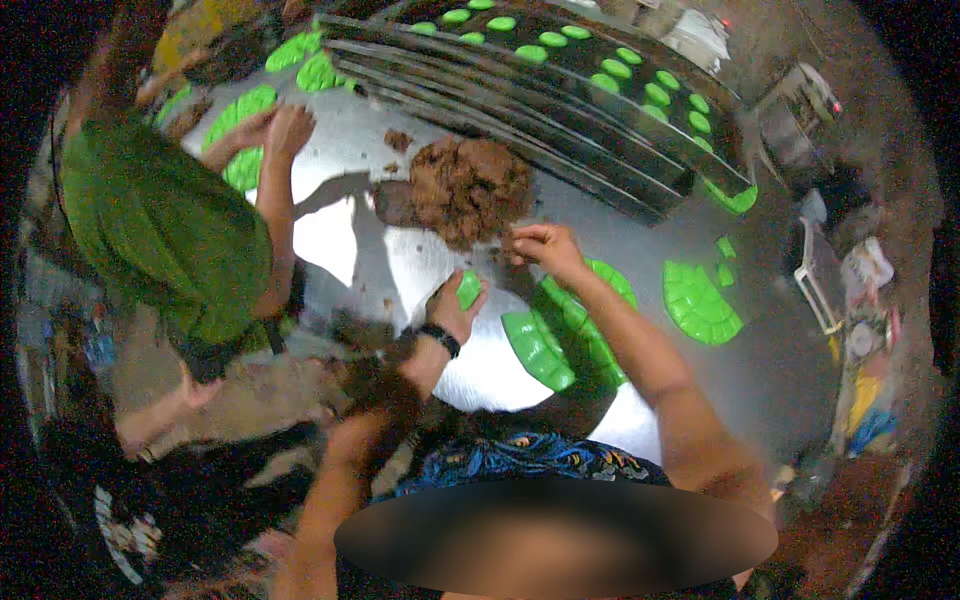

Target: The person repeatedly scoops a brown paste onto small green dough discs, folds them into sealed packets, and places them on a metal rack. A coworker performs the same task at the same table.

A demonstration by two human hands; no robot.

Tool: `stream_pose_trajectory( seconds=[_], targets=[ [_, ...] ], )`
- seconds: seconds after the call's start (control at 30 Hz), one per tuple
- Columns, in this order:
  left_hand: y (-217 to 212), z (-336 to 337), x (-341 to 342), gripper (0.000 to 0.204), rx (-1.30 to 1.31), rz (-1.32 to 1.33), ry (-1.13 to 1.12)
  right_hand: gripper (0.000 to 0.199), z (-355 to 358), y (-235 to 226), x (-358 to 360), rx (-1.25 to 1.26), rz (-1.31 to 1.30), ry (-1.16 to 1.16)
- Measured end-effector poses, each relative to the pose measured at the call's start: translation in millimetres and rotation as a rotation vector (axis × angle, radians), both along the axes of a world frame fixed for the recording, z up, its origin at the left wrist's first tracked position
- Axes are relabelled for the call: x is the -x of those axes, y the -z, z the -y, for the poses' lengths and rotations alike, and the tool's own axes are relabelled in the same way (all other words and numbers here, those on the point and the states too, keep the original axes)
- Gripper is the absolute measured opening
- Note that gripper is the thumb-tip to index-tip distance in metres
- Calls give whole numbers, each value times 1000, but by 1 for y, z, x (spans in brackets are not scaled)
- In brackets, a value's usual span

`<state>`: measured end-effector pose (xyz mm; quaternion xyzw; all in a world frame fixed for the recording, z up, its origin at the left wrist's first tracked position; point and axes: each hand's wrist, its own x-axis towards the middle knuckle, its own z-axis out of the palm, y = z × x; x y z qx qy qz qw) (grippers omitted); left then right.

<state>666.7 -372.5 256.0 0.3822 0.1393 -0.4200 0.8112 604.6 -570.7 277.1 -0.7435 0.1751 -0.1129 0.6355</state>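
Observation:
In my left hand, below a dark wristband, sits a small lump of green dough with the fingers curled round it. My right hand is closed in a pinch at the right edge of a large crumbly mound of brown paste; a small brown bit shows at its fingertips. Under my right forearm lie glossy green dough portions, partly hidden by the arm. All of this rests on a shiny metal table.
A scored green dough slab lies at the right. Stacked metal trays stand at the back, several green rounds on the top one. At left, a person in a green shirt works beside more green dough. Another person's hand shows lower left.

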Motion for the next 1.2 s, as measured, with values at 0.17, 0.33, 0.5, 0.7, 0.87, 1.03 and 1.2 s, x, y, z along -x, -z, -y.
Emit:
stream_pose_trajectory(
  seconds=[0.17,0.33,0.5,0.7,0.87,1.03,1.2],
  targets=[
    [6,-4,18,32,50,-362,105,18,-112,1,45,803,158,-69],
    [-18,-59,30,23,254,66,245,26,-112,-11,59,176,140,57],
    [-14,-87,14,37,-122,538,292,9,-163,-17,44,-156,-166,70],
    [-1,-98,7,70,-353,639,249,11,-215,-30,21,858,140,49],
    [-33,-81,-1,68,-13,349,386,31,-162,-55,26,782,230,-103],
    [-41,-73,22,59,105,134,576,12,-136,-40,72,699,128,-277],
    [4,-108,55,40,-415,1044,926,12,-162,12,112,329,-252,-105]
  ],
)
